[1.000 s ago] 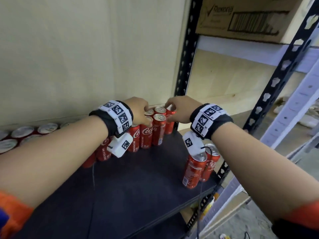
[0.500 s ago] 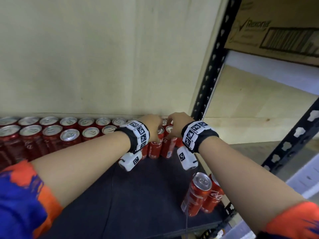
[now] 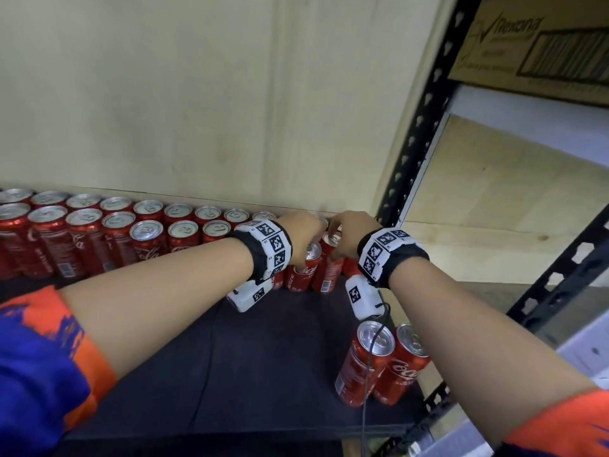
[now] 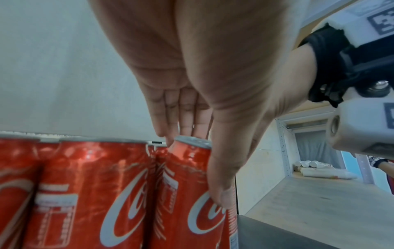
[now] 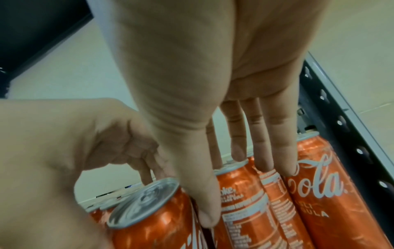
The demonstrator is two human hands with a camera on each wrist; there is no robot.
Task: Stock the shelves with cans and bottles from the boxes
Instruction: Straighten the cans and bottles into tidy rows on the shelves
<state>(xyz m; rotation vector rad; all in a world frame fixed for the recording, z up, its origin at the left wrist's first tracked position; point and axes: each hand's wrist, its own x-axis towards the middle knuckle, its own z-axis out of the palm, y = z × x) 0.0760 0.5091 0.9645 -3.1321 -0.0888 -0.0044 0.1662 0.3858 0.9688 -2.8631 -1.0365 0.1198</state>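
**Both hands on cans at the right end of the shelf**

The left hand (image 3: 304, 237) is reaching over the top of a red can (image 3: 308, 267) at the right end of the front row, its fingers (image 4: 170, 116) going down behind the rim and the thumb pressing on the can's front, so the grip is closing around that can. The right hand (image 3: 347, 234) is doing the same on the next can (image 3: 328, 270) just to the right: fingers (image 5: 275, 134) lying over the top and side, thumb on the label, gripping it. The two hands are nearly touching each other.

Both cans are standing on the dark shelf (image 3: 263, 357) against the pale back wall (image 3: 197, 94), at the end of two long rows of cans (image 3: 115, 232) stretching off to the left. Two more cans (image 3: 382, 361) are standing together near the front right corner, well apart from the rows. A cardboard box (image 3: 534, 44) is sitting on the next rack, upper right.
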